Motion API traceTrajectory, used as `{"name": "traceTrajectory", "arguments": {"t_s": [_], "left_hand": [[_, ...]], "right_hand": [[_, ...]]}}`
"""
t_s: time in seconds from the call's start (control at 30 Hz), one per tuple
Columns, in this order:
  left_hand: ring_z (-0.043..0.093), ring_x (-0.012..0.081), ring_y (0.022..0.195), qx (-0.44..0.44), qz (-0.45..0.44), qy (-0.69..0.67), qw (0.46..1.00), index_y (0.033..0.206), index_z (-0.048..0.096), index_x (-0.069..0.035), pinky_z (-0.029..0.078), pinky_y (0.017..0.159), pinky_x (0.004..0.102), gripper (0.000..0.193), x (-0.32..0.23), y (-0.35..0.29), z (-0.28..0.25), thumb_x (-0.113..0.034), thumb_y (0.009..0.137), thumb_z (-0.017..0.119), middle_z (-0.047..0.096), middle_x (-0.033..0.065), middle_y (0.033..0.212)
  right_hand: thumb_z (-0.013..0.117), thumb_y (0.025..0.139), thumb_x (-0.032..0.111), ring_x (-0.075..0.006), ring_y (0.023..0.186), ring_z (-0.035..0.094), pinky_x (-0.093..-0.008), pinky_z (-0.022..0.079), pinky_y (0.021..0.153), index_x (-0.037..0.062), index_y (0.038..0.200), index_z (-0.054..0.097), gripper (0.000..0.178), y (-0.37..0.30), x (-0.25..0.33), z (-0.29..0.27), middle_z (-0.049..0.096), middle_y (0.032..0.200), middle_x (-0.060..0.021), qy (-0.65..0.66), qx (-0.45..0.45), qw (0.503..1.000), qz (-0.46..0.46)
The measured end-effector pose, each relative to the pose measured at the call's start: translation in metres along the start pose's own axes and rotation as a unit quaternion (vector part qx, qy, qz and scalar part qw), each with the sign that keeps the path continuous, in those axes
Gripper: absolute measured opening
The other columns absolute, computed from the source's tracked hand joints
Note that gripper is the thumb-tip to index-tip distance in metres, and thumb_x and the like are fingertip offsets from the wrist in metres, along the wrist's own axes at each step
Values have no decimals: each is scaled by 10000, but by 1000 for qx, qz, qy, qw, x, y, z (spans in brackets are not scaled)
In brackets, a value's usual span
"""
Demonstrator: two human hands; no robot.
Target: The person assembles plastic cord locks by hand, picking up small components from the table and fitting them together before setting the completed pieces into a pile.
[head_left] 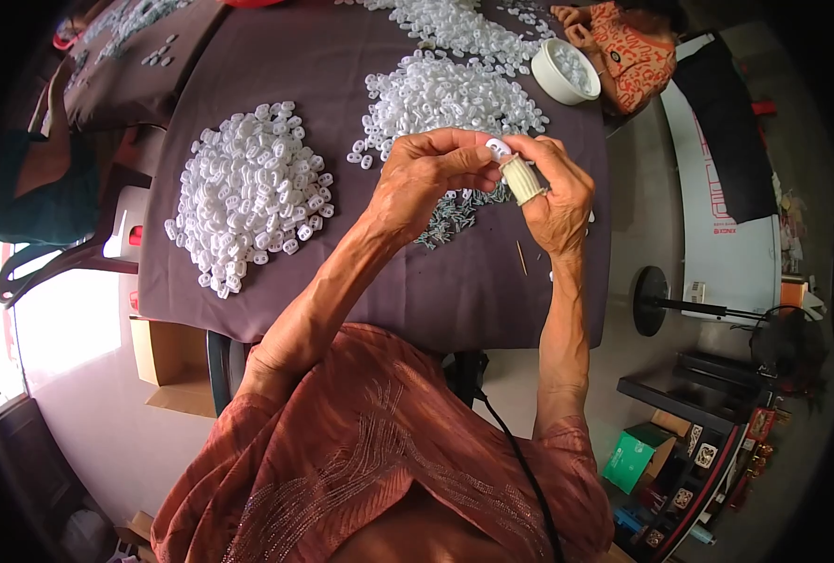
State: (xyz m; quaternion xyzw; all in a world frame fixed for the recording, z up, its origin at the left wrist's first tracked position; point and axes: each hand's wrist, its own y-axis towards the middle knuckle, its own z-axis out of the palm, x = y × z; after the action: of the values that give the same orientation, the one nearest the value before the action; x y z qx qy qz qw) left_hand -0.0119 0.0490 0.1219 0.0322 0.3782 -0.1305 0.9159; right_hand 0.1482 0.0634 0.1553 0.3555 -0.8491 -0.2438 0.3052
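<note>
Above the table, my left hand (426,178) and my right hand (553,188) meet at one small white oval plastic piece with holes (499,148). My left thumb and index finger pinch its left side. On the other side, the fingers of my right hand close on the same piece, though their exact grip is partly hidden. A cream ribbed finger cover (522,181) wraps my right thumb. Just beneath my hands lies a heap of small grey pin-like parts (450,220). Beyond them rises a large pile of similar white pieces (445,94).
Another white pile (248,192) sits on the left of the brown-clothed table (361,291). A thin wooden stick (521,258) lies right of the grey parts. At the far right, a white tub (565,71) holds pieces beside a person in an orange patterned top (635,61).
</note>
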Motion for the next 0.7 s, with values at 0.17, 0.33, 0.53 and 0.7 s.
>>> {"name": "traceTrajectory", "arguments": {"t_s": [0.17, 0.33, 0.53, 0.7], "left_hand": [[610, 181, 725, -30, 18, 29, 999, 916, 594, 37, 507, 718, 307, 180, 2, -1, 2, -85, 784, 604, 624, 102, 813], [582, 143, 665, -36, 28, 37, 998, 861, 601, 45, 486, 641, 254, 203, 6, -1, 4, -118, 753, 651, 621, 98, 774], [573, 132, 633, -54, 37, 71, 995, 824, 595, 41, 473, 616, 249, 174, 8, 1, 6, -109, 746, 636, 617, 92, 730], [578, 139, 615, -64, 47, 61, 995, 766, 574, 31, 473, 616, 245, 116, 9, 2, 8, -78, 732, 595, 607, 96, 695]], "right_hand": [[562, 715, 40, -151, 622, 558, -261, 440, 587, -6, 834, 596, 132, 1, 9, 3, 602, 699, -76, 133, 2, 971, 197], [565, 757, 66, -36, 615, 494, -183, 370, 536, -12, 830, 610, 116, 3, 13, 6, 567, 658, 5, 199, -21, 942, 270], [538, 763, 65, -39, 597, 487, -179, 363, 526, -11, 832, 609, 125, 2, 16, 10, 574, 666, 0, 218, -28, 935, 277], [512, 751, 64, -48, 597, 497, -187, 379, 535, -11, 845, 599, 148, 3, 17, 8, 581, 682, -8, 207, -6, 941, 269]]}}
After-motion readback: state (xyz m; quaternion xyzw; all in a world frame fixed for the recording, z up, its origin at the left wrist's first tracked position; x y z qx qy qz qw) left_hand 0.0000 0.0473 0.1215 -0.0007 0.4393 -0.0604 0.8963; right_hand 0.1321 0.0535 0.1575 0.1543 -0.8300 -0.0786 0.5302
